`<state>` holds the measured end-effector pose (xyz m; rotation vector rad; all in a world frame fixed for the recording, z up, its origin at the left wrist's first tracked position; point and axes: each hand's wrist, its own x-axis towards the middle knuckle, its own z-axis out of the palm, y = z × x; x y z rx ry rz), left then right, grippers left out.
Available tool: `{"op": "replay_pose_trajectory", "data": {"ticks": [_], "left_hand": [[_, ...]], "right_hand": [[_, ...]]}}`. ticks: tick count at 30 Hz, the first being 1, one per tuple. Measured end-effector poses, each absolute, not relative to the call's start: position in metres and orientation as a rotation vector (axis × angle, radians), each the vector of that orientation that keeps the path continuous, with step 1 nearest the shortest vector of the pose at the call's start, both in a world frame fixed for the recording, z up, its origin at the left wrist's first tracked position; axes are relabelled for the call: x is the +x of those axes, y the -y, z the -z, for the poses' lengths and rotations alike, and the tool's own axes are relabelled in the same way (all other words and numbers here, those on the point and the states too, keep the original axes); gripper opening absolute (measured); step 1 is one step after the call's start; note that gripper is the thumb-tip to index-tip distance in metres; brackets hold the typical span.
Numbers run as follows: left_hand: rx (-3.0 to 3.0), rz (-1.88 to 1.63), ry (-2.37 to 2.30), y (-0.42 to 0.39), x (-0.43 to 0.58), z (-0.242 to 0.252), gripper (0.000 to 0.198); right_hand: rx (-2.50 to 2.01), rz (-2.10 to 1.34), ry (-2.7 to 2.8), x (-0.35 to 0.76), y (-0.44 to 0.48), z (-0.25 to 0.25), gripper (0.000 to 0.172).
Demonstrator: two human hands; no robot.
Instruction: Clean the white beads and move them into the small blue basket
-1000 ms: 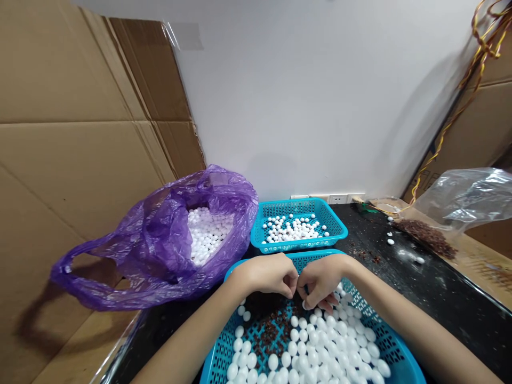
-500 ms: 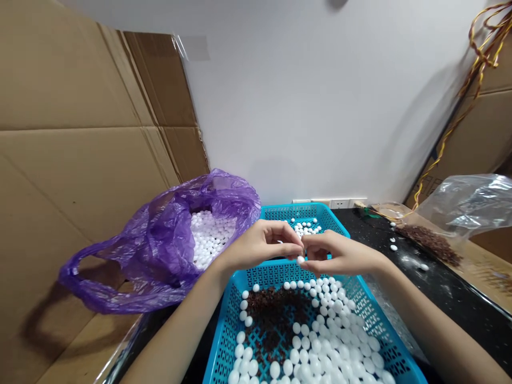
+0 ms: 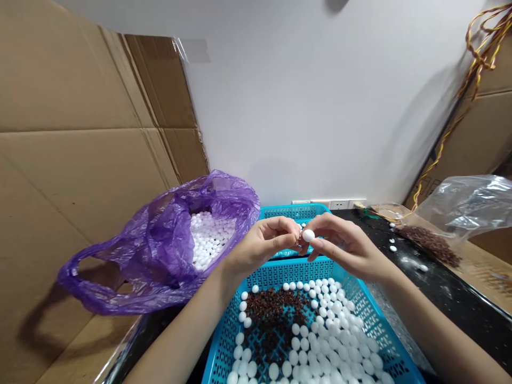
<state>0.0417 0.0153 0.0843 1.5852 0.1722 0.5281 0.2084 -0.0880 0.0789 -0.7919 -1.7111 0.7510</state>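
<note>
My right hand pinches a smooth white oval ball between thumb and fingers. Close beside it, the fingertips of my left hand are pressed together on what looks like a small dark brown piece, mostly hidden. Both hands are raised over the far rim of a blue plastic basket. Inside this basket, many white balls fill the right side and front, with a few along the left wall. A loose heap of small dark brown bits lies among them.
Behind stands a second blue basket, partly covered by my hands. To the left, an open purple plastic bag holds many white balls. On the black countertop at right are stray white pieces, a brown pile and a clear bag.
My right hand has turned and opened up slightly, so the white ball sits higher and shows fully between its fingertips. My left fingertips have shifted a little left, apart from the ball.
</note>
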Motion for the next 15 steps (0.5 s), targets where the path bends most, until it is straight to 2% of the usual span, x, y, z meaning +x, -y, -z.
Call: {"op": "replay_pose_trajectory", "data": {"ticks": [15], "left_hand": [[1.444, -0.559, 0.034, -0.0172, 0.0446, -0.0789, 0.014]], "right_hand": [[-0.772, -0.757, 1.74, 0.2103, 0.0878, -0.0786, 0.013]]}}
